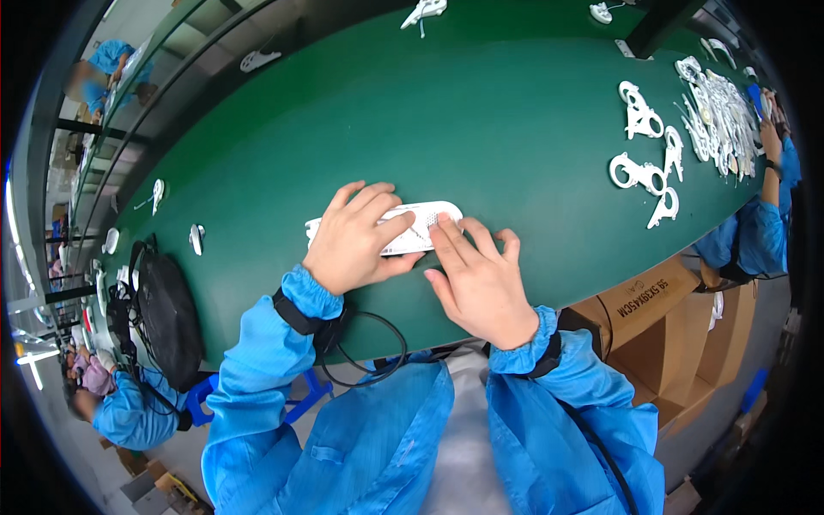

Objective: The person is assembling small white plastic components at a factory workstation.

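Both hands press a flat white plastic part (412, 225) on the green worktop (481, 120): left hand (356, 240) clamped over it, right hand (481, 279) fingers flat on top.

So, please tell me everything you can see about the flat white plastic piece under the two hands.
The flat white plastic piece is long with rounded ends and looks like smooth moulded plastic, with a small patch of fine dots near its right part. It lies flat on the green table, near the table's front edge. The left hand covers its left half and presses it down; the right hand touches its right end with the fingertips. Its underside and covered middle are hidden.
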Action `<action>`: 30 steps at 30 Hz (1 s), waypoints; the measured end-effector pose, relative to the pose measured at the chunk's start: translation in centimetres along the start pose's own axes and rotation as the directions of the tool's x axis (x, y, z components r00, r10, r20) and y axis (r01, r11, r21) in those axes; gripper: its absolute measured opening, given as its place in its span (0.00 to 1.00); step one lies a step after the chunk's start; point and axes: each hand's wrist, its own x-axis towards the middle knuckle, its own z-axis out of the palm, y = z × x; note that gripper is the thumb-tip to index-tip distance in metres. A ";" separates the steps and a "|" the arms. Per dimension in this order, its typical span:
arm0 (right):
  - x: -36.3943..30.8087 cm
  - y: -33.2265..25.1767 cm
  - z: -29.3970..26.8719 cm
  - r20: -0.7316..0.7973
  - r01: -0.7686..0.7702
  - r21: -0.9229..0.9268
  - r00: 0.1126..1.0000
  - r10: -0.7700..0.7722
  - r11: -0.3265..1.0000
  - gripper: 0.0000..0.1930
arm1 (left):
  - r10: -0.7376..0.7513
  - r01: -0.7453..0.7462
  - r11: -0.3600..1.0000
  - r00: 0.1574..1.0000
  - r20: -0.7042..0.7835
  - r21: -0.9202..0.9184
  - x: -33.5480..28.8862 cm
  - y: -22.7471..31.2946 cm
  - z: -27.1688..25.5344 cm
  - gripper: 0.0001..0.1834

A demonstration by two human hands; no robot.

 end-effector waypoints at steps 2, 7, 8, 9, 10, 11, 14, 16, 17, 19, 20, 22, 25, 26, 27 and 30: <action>-0.7 0.0 0.5 0.029 -0.006 -0.012 1.000 0.006 1.000 0.27 | -0.014 0.014 1.000 1.000 -0.024 -0.006 -0.7 0.0 0.8 0.23; -1.1 -0.6 1.1 0.065 -0.008 -0.055 0.998 0.011 0.998 0.31 | -0.043 0.045 0.999 0.997 -0.071 0.016 -1.4 0.4 1.1 0.23; -1.0 -0.5 1.0 0.071 0.000 -0.076 0.997 0.006 0.997 0.31 | -0.051 0.053 0.998 0.996 -0.076 0.018 -1.4 0.5 1.1 0.23; -1.0 -0.5 0.9 0.075 0.008 -0.098 0.997 0.000 0.995 0.30 | -0.069 0.070 0.997 0.996 -0.064 0.014 -1.4 0.6 1.1 0.23; -0.9 -0.5 0.9 0.066 0.014 -0.101 0.998 -0.008 0.995 0.30 | -0.077 0.078 0.997 0.996 -0.054 0.017 -1.2 0.4 1.1 0.23; -0.9 -0.3 1.0 0.067 0.026 -0.116 0.998 -0.019 0.993 0.30 | -0.074 0.075 0.997 0.995 -0.063 0.027 -1.3 0.3 1.1 0.23; -0.7 -0.3 0.9 0.046 0.042 -0.101 0.998 -0.038 0.994 0.27 | -0.122 0.122 0.991 0.992 -0.006 -0.052 -1.9 0.7 1.0 0.27; -0.4 0.1 0.9 0.030 0.051 -0.078 0.998 -0.049 0.996 0.23 | -0.101 0.097 0.991 0.994 -0.046 -0.094 -1.2 0.5 0.0 0.28; -0.3 0.5 1.1 -0.024 0.078 -0.080 0.997 -0.080 0.994 0.20 | -0.089 0.077 0.987 0.993 -0.079 -0.141 -0.8 0.5 -0.7 0.29; 0.1 1.6 1.7 -0.090 0.107 -0.112 0.989 -0.117 0.988 0.17 | -0.135 0.114 0.986 0.973 -0.187 -0.118 -1.5 0.2 -2.1 0.29; 0.4 2.3 1.8 -0.101 0.124 -0.110 0.986 -0.135 0.986 0.15 | -0.183 0.161 0.982 0.941 -0.285 -0.098 -2.2 -0.2 -2.9 0.30; 2.1 2.8 2.2 -0.162 0.162 -0.079 0.971 -0.173 0.984 0.14 | -0.441 0.378 0.897 0.809 -0.389 -0.231 -5.4 -2.4 -2.7 0.29; 6.8 4.5 1.5 -0.092 0.114 -0.180 0.987 -0.132 0.977 0.14 | -0.634 0.485 0.773 0.622 -0.459 -0.409 -8.7 -5.4 -0.3 0.24; 8.7 6.0 1.5 -0.185 0.088 -0.229 0.974 -0.132 0.969 0.12 | -0.743 0.479 0.666 0.494 -0.452 -0.572 -9.5 -6.9 1.3 0.21; 11.0 7.6 1.4 -0.189 0.022 -0.194 0.980 -0.059 0.981 0.10 | -0.839 0.439 0.537 0.369 -0.400 -0.720 -9.9 -8.0 2.2 0.18; 17.2 11.8 2.7 -0.308 -0.069 -0.227 0.951 -0.004 0.971 0.06 | -0.862 0.324 0.501 0.265 -0.431 -0.803 -9.5 -9.5 3.1 0.09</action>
